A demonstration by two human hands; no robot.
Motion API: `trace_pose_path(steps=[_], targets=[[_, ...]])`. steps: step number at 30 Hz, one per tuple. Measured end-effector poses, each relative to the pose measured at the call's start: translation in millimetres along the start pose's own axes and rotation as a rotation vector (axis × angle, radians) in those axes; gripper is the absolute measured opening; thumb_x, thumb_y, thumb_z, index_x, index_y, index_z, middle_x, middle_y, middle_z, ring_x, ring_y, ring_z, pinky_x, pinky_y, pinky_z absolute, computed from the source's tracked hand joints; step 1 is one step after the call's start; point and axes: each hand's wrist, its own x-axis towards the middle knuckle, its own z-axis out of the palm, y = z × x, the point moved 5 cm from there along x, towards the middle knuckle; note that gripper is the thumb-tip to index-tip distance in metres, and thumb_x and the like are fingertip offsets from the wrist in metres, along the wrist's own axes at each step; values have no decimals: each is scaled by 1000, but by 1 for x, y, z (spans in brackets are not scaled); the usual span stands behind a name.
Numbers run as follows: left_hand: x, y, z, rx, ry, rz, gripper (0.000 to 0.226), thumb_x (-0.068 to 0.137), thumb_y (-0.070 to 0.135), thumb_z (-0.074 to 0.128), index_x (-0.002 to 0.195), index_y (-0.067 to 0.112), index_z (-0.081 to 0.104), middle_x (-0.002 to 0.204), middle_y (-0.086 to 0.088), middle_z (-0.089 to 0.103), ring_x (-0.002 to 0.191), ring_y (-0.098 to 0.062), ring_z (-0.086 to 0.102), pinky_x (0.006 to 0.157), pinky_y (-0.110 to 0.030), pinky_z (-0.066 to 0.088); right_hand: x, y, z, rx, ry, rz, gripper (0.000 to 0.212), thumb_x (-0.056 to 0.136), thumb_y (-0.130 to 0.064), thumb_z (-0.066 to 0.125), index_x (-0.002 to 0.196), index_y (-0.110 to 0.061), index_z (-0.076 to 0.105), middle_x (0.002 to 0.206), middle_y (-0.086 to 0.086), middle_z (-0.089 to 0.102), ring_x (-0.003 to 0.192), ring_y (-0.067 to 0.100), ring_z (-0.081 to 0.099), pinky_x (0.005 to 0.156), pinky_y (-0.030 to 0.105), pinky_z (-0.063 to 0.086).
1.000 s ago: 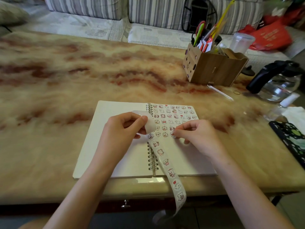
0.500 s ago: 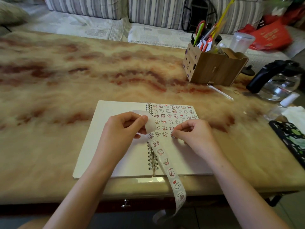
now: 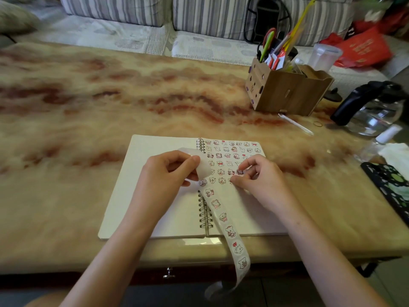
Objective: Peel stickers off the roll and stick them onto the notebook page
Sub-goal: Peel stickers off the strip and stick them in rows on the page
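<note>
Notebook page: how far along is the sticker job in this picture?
Done: several rows of stickers fill the top of the right page. In hand: the left hand pinches the sticker strip while fingers of the right hand work at the lowest row. Left: the page's lower half is bare, and the strip carries more stickers.

One notebook (image 3: 137, 185); one sticker strip (image 3: 223, 217); two hands: left hand (image 3: 168, 176), right hand (image 3: 261, 182); one wooden organizer (image 3: 285, 94); one kettle (image 3: 371, 107).
</note>
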Motion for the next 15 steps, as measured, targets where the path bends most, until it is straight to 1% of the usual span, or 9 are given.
trace_pose_path(steps=[3,5,7,9,10,12,15], targets=[[-1,1,1,-14,-11,-4,15,89,15,61,77,12,70,64,5,71,60,-5,67,58,-16,52,1,2,-1,-10,24,-8,16,77,-21,73,80,-25,58,64,-7,57,61,10,51,68,37,46],[-1,1,2,-18,-15,-1,15,89,14,61,78,12,70,64,5,72,60,-6,68,57,-15,52,1,2,-1,-26,24,-7,13,80,-25,72,81,-24,59,66,-8,57,62,9,51,67,35,44],[-1,2,1,-22,-18,2,15,89,15,60,79,11,70,66,4,72,61,-6,68,57,-15,52,0,-1,-1,-35,11,1,20,78,-35,73,83,-24,58,68,-8,57,63,9,50,66,35,44],[-1,2,2,-25,-20,3,15,89,15,60,80,11,70,67,3,72,61,-7,68,57,-15,52,-2,-3,0,-47,0,5,27,75,-39,76,84,-24,57,68,-9,57,62,9,51,67,35,45],[-1,2,2,-27,-21,4,15,90,15,60,80,11,70,68,2,72,61,-7,68,57,-15,52,-2,-4,1,-67,-1,1,25,76,-37,76,85,-24,57,68,-9,57,64,9,52,69,36,46],[-1,1,2,-27,-23,4,15,90,15,60,80,11,70,69,1,73,62,-7,68,57,-15,52,-3,-5,0,-106,5,-15,16,81,-29,72,86,-24,58,68,-9,56,68,11,53,72,36,46],[0,1,3,-38,-27,2,15,90,16,60,80,11,70,69,-1,73,63,-9,68,57,-16,52,-3,-6,0,-135,7,-26,7,85,-21,65,86,-23,58,69,-8,56,67,11,52,72,36,47]])
